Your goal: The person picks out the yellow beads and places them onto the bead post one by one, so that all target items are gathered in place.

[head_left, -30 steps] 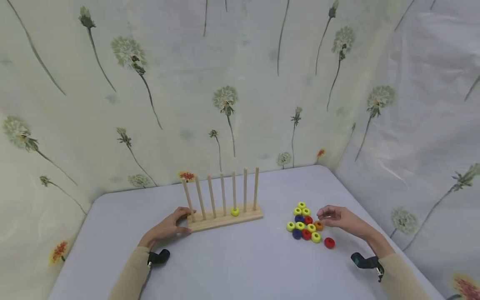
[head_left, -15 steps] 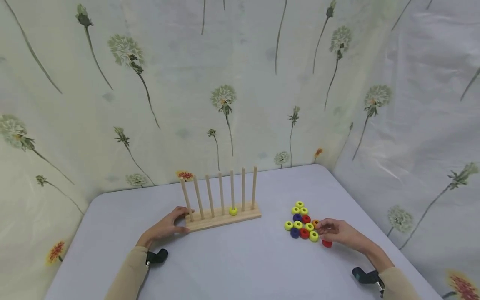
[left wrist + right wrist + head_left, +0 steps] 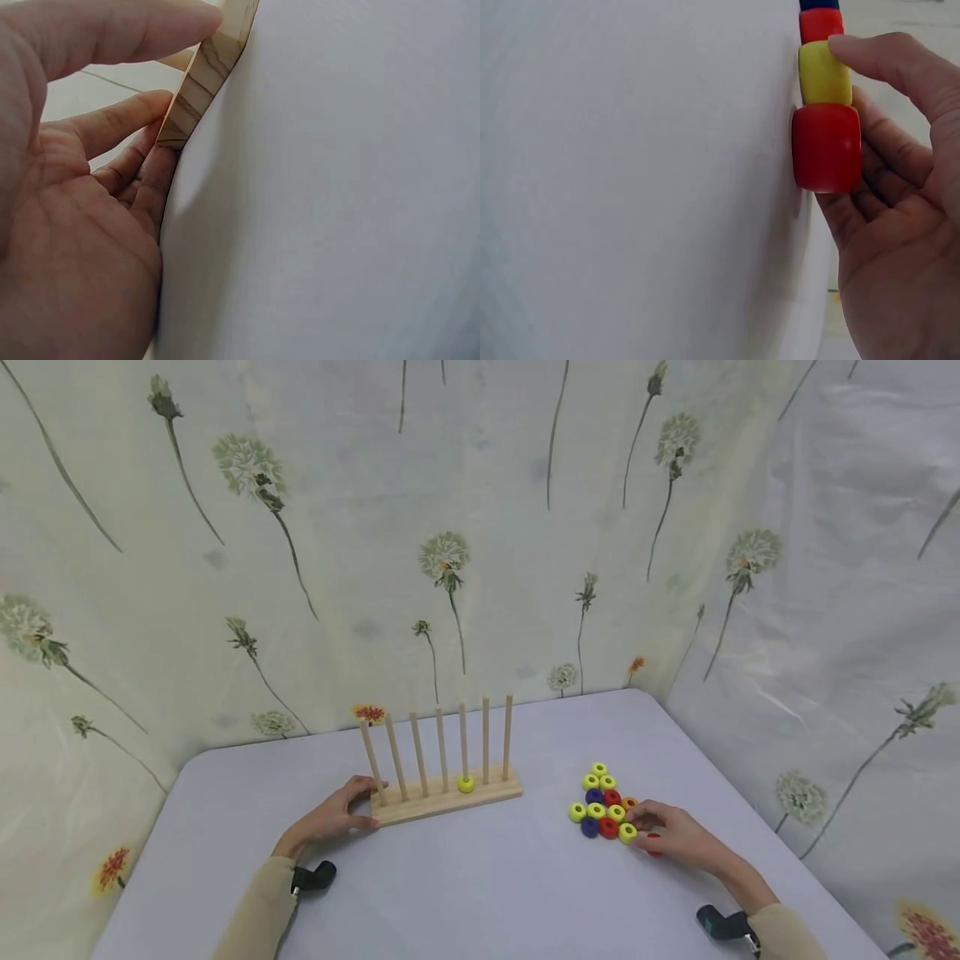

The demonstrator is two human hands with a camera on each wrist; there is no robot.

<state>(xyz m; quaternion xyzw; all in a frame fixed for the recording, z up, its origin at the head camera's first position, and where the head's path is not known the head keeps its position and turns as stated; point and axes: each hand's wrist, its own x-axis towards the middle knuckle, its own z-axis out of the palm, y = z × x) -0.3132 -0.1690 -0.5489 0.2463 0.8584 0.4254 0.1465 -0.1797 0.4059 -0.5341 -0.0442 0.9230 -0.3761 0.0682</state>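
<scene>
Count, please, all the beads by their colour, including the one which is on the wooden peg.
Yellow beads: 8 (7 on the table, 1 on the peg)
Red beads: 3
Dark blue beads: 2
Orange bead: 1, partly hidden
Total: 14

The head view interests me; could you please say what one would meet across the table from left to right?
Left hand → pale wooden rack with seven upright pegs → cluster of round yellow, dark blue, red and orange beads → right hand.
</scene>
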